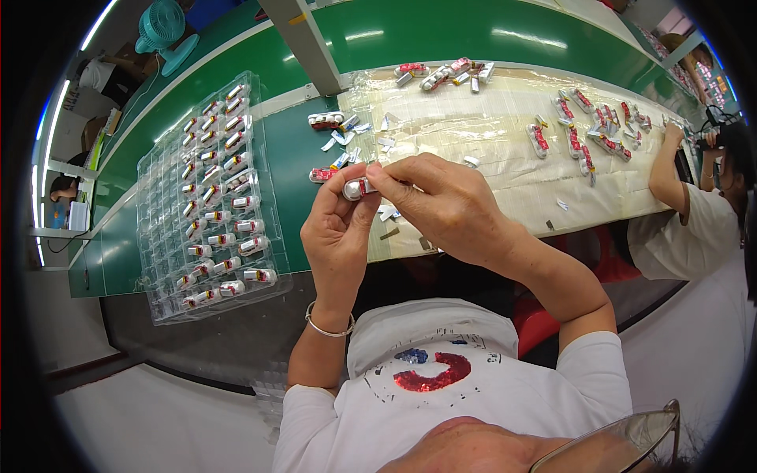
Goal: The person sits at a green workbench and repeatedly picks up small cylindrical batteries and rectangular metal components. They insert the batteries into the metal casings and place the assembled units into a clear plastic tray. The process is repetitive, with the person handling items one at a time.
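Observation:
Between my hands, over the table's near edge, is a small rounded white piece with a red band (359, 188), like a miniature toy vehicle. My left hand (337, 236) has its fingers closed around the piece from below and the left. From the right, my right hand (445, 205) pinches at its upper end with thumb and forefinger; anything tiny between those fingertips is hidden. Just behind my left hand lies a similar red-and-white piece (322, 174). Another white-and-red piece (325, 120) sits farther back, beside scattered white and blue paper strips (343, 139).
At left stands a clear plastic tray (162, 260) with many compartments, its right side holding several such pieces. More lie in groups (574, 142) on the clear-covered mat (473, 134). A metal post (303, 47) rises at the table's back. A co-worker's arm (669, 169) reaches in from the right.

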A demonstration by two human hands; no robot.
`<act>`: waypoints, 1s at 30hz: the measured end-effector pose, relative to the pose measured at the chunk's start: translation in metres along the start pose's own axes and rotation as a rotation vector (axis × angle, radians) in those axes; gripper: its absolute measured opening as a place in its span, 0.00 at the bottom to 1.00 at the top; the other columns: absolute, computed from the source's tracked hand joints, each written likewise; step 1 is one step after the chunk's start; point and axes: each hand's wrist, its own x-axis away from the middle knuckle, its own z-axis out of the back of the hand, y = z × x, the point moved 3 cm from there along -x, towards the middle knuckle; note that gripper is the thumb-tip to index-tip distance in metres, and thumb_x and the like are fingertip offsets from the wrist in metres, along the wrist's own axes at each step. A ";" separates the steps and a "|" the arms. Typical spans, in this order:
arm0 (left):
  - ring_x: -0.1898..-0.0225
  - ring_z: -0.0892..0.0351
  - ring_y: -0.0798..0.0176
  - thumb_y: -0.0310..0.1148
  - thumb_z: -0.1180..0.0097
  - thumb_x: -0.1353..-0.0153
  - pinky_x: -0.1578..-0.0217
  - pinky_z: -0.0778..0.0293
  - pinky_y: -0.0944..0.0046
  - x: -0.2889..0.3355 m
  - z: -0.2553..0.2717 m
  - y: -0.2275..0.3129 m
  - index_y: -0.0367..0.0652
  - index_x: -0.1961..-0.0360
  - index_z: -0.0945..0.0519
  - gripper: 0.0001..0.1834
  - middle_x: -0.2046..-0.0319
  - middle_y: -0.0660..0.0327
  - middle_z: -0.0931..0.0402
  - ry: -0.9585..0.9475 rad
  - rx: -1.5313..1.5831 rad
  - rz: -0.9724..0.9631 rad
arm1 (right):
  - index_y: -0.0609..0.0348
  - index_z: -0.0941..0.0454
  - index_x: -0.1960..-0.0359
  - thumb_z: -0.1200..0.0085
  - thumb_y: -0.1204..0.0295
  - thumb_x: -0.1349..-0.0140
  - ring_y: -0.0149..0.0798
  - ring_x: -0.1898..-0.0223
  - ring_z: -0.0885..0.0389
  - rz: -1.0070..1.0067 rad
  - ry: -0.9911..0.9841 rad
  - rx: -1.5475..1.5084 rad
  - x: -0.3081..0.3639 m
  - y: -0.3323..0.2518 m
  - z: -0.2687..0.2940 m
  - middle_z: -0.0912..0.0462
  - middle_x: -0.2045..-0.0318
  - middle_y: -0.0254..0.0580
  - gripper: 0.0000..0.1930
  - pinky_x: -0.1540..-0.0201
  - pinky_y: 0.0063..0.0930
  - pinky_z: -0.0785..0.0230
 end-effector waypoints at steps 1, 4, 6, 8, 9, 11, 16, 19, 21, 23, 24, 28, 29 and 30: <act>0.54 0.20 0.70 0.19 0.45 0.34 0.51 0.24 0.71 0.000 0.000 0.000 0.30 0.44 0.27 0.18 0.56 0.55 0.19 -0.005 0.002 0.004 | 0.68 0.21 0.54 0.41 0.80 0.50 0.41 0.65 0.18 0.006 0.008 -0.001 0.000 0.000 0.000 0.21 0.65 0.41 0.18 0.65 0.29 0.23; 0.52 0.20 0.66 0.19 0.45 0.34 0.49 0.22 0.67 -0.001 0.002 -0.005 0.28 0.42 0.29 0.20 0.53 0.53 0.20 -0.029 -0.017 0.011 | 0.68 0.21 0.54 0.41 0.79 0.50 0.41 0.63 0.18 0.015 0.027 -0.006 0.003 0.002 -0.003 0.20 0.63 0.40 0.18 0.64 0.29 0.23; 0.52 0.20 0.66 0.19 0.46 0.34 0.49 0.22 0.67 -0.001 0.001 -0.006 0.28 0.41 0.30 0.21 0.53 0.53 0.20 -0.032 -0.024 0.019 | 0.68 0.21 0.55 0.41 0.79 0.51 0.40 0.63 0.18 0.010 0.036 -0.011 0.005 0.003 -0.005 0.19 0.63 0.40 0.18 0.64 0.30 0.23; 0.53 0.21 0.70 0.19 0.46 0.34 0.51 0.24 0.71 0.000 -0.001 -0.005 0.29 0.41 0.29 0.20 0.55 0.55 0.19 -0.016 -0.018 0.030 | 0.65 0.20 0.55 0.40 0.77 0.51 0.39 0.62 0.18 0.006 0.017 0.047 0.005 0.003 -0.003 0.19 0.62 0.38 0.18 0.63 0.30 0.24; 0.53 0.21 0.69 0.19 0.46 0.34 0.51 0.24 0.71 0.000 -0.001 -0.004 0.29 0.40 0.29 0.21 0.54 0.55 0.20 -0.010 -0.004 0.044 | 0.64 0.19 0.55 0.40 0.76 0.51 0.38 0.61 0.18 0.004 0.007 0.075 0.005 0.003 -0.003 0.18 0.62 0.37 0.18 0.63 0.30 0.24; 0.53 0.21 0.68 0.19 0.46 0.34 0.51 0.24 0.72 0.000 -0.003 -0.003 0.28 0.39 0.30 0.22 0.52 0.54 0.21 0.001 0.025 0.068 | 0.61 0.18 0.55 0.39 0.75 0.51 0.38 0.59 0.19 0.002 0.010 0.128 0.005 0.003 0.001 0.18 0.62 0.35 0.18 0.60 0.31 0.26; 0.50 0.20 0.64 0.21 0.46 0.34 0.47 0.23 0.66 0.000 -0.007 0.001 0.27 0.40 0.30 0.21 0.50 0.50 0.22 0.024 0.104 0.055 | 0.54 0.17 0.54 0.38 0.73 0.51 0.38 0.54 0.21 -0.006 0.085 0.114 0.006 0.008 -0.001 0.17 0.59 0.32 0.19 0.55 0.33 0.29; 0.49 0.20 0.62 0.21 0.48 0.35 0.45 0.24 0.63 0.002 -0.008 0.001 0.27 0.41 0.30 0.21 0.48 0.49 0.23 0.056 0.066 0.017 | 0.51 0.17 0.51 0.35 0.73 0.50 0.40 0.53 0.22 -0.048 0.109 -0.068 0.006 0.011 -0.001 0.17 0.57 0.33 0.21 0.53 0.35 0.29; 0.49 0.20 0.62 0.19 0.48 0.36 0.46 0.24 0.65 0.004 -0.008 0.001 0.28 0.40 0.30 0.22 0.47 0.48 0.24 0.064 0.070 -0.025 | 0.50 0.18 0.49 0.33 0.73 0.50 0.41 0.53 0.22 -0.123 0.128 -0.240 0.006 0.014 -0.002 0.18 0.56 0.34 0.22 0.51 0.35 0.29; 0.50 0.20 0.64 0.17 0.47 0.37 0.49 0.24 0.68 0.006 -0.007 0.001 0.30 0.39 0.30 0.23 0.45 0.49 0.25 0.051 0.102 -0.069 | 0.50 0.18 0.48 0.32 0.73 0.49 0.41 0.52 0.22 -0.218 0.142 -0.392 0.009 0.017 -0.002 0.19 0.54 0.36 0.23 0.49 0.35 0.28; 0.49 0.20 0.63 0.16 0.48 0.38 0.48 0.24 0.67 0.006 -0.007 0.001 0.30 0.40 0.30 0.23 0.45 0.48 0.25 0.052 0.112 -0.090 | 0.50 0.19 0.47 0.32 0.73 0.49 0.41 0.51 0.22 -0.266 0.148 -0.469 0.010 0.018 -0.003 0.19 0.53 0.37 0.24 0.49 0.35 0.28; 0.45 0.22 0.58 0.15 0.50 0.39 0.43 0.26 0.63 0.006 -0.008 0.002 0.30 0.41 0.30 0.23 0.44 0.45 0.26 0.041 0.132 -0.136 | 0.51 0.18 0.48 0.31 0.74 0.48 0.39 0.51 0.22 -0.322 0.140 -0.632 0.013 0.019 -0.003 0.20 0.53 0.40 0.23 0.49 0.31 0.25; 0.44 0.22 0.57 0.14 0.51 0.39 0.42 0.26 0.62 0.006 -0.009 0.002 0.30 0.41 0.30 0.23 0.44 0.44 0.26 0.037 0.131 -0.140 | 0.51 0.18 0.48 0.31 0.74 0.48 0.39 0.51 0.21 -0.332 0.129 -0.648 0.014 0.020 -0.004 0.20 0.54 0.40 0.23 0.49 0.30 0.25; 0.44 0.22 0.55 0.16 0.51 0.39 0.42 0.26 0.61 0.006 -0.010 0.002 0.29 0.41 0.30 0.23 0.44 0.43 0.26 0.050 0.123 -0.144 | 0.51 0.18 0.49 0.31 0.74 0.48 0.38 0.51 0.21 -0.341 0.118 -0.664 0.015 0.021 -0.004 0.21 0.54 0.40 0.22 0.49 0.29 0.24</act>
